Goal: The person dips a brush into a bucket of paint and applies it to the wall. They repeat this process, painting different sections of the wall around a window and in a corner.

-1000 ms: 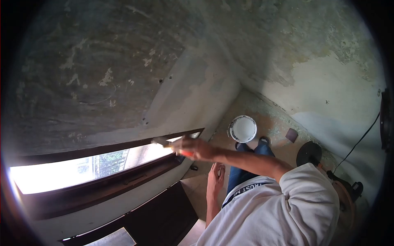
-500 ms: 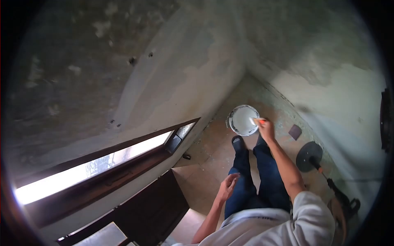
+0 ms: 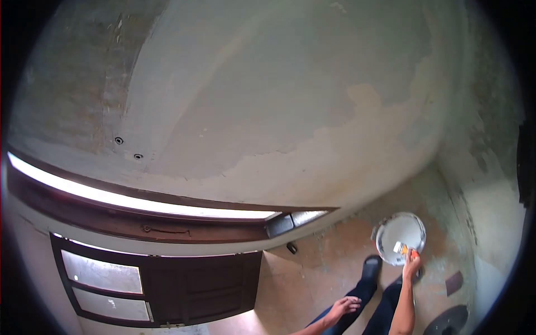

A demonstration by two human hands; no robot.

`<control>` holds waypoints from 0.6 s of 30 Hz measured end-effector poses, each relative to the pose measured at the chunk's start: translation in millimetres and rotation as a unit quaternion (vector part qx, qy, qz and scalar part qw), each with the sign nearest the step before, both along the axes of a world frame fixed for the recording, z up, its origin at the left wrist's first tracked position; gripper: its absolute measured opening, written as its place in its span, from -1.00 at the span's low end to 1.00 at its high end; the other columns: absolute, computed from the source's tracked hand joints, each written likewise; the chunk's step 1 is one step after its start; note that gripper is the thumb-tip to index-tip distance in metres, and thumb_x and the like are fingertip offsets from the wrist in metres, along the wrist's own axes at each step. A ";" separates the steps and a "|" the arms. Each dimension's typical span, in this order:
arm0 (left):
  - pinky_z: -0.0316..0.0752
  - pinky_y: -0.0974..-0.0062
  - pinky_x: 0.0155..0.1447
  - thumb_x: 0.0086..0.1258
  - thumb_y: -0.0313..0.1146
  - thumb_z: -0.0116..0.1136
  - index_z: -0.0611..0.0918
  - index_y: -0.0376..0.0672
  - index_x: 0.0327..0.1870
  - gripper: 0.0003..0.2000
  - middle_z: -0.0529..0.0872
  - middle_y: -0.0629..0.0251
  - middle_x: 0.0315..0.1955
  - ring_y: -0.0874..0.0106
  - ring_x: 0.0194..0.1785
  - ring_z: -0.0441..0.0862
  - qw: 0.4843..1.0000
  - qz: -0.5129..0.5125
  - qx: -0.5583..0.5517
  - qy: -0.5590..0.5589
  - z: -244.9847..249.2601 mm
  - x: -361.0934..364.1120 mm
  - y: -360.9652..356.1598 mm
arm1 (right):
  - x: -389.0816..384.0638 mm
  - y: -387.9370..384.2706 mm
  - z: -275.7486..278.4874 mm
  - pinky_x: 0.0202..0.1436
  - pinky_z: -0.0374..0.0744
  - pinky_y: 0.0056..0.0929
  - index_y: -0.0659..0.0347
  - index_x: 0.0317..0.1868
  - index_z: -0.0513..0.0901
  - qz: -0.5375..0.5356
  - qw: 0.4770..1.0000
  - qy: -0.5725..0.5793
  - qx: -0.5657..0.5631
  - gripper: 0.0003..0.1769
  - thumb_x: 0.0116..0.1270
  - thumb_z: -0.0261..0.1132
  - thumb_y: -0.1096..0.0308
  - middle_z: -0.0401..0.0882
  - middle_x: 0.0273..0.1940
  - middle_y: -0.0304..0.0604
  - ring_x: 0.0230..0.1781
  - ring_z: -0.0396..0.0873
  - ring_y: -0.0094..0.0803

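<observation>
- We see the patchy plastered wall (image 3: 268,100) filling the upper frame, with a dark door (image 3: 167,290) at lower left.
- The paint bucket (image 3: 382,226) sits on the floor at lower right, white inside.
- Right hand (image 3: 411,263) is just below the bucket, fingers clenched round the brush (image 3: 400,247) handle.
- Brush axis runs up-left from the fist, bristles over the paint.
- Left hand (image 3: 344,306) is at lower centre, fingers loose and empty, farther from the bucket.

My brush (image 3: 402,248) has an orange handle and pale bristles — the bucket (image 3: 397,228) is white inside. My trousers (image 3: 385,315) are dark blue, my shoe (image 3: 370,267) black. The wall (image 3: 279,100) is mottled grey-green with beige patches, the window frame (image 3: 139,224) and door (image 3: 206,285) dark brown — the floor (image 3: 318,268) tan, stained green.
</observation>
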State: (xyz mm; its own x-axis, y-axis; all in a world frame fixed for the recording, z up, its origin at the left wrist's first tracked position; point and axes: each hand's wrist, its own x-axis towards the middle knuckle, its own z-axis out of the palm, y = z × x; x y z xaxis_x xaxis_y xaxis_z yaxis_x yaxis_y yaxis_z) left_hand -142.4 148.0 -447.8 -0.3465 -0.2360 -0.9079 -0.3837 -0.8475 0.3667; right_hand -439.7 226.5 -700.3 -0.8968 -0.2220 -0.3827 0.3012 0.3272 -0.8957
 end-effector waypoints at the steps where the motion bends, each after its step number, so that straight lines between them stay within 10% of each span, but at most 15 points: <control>1: 0.63 0.32 0.45 0.89 -0.10 0.05 0.64 -0.18 0.41 -0.62 0.74 0.19 0.45 0.33 0.36 0.77 1.000 0.002 -0.003 -0.006 -6.7 -5.3 -5.4 | -4.0 -14.8 1.5 -0.20 0.69 -0.26 0.46 0.05 0.78 0.010 0.999 -0.041 0.009 -0.59 0.75 0.37 0.15 0.86 -0.25 0.00 -0.28 0.79 -0.37; 5: 0.77 0.39 0.11 0.81 -0.24 0.12 0.80 -0.16 0.25 -0.71 0.90 0.24 0.08 0.43 0.03 0.84 0.999 0.017 -0.046 -0.011 26.0 -50.0 -35.0 | -18.5 -43.8 -12.1 -0.14 0.69 -0.17 0.39 -0.02 0.79 0.057 0.996 -0.019 0.067 -0.65 0.69 0.42 0.17 0.81 -0.28 0.02 -0.26 0.81 -0.18; 9: 0.63 0.41 0.30 0.87 -0.05 0.09 0.78 -0.26 0.13 -0.59 0.82 0.28 0.08 0.48 0.10 0.75 0.999 0.031 -0.018 0.034 -53.6 -6.1 -37.2 | -27.1 -46.7 -32.3 0.01 0.70 -0.05 0.38 -0.09 0.83 0.088 0.984 0.099 0.118 -0.68 0.61 0.47 0.20 0.84 -0.18 0.15 -0.15 0.81 0.04; 12: 0.64 0.34 0.27 0.84 -0.13 0.14 0.73 -0.25 -0.07 -0.66 0.82 0.19 0.08 0.36 0.11 0.76 0.993 0.010 -0.081 0.080 -24.7 -29.6 -50.9 | -30.9 -39.5 -38.1 -0.01 0.75 -0.11 0.38 -0.07 0.86 0.066 0.990 0.101 0.077 -0.81 0.50 0.54 0.39 0.86 -0.17 0.14 -0.16 0.84 -0.01; 18: 0.75 0.36 0.19 0.81 -0.31 0.22 0.68 -0.12 0.16 -0.87 0.84 0.22 0.05 0.38 0.07 0.84 0.992 -0.022 -0.124 0.000 -83.4 -54.0 -59.9 | -42.7 -33.9 -16.6 0.02 0.79 -0.19 0.21 0.04 0.88 0.047 0.984 0.148 0.093 -0.76 0.46 0.58 0.28 0.89 -0.10 0.07 -0.10 0.89 -0.06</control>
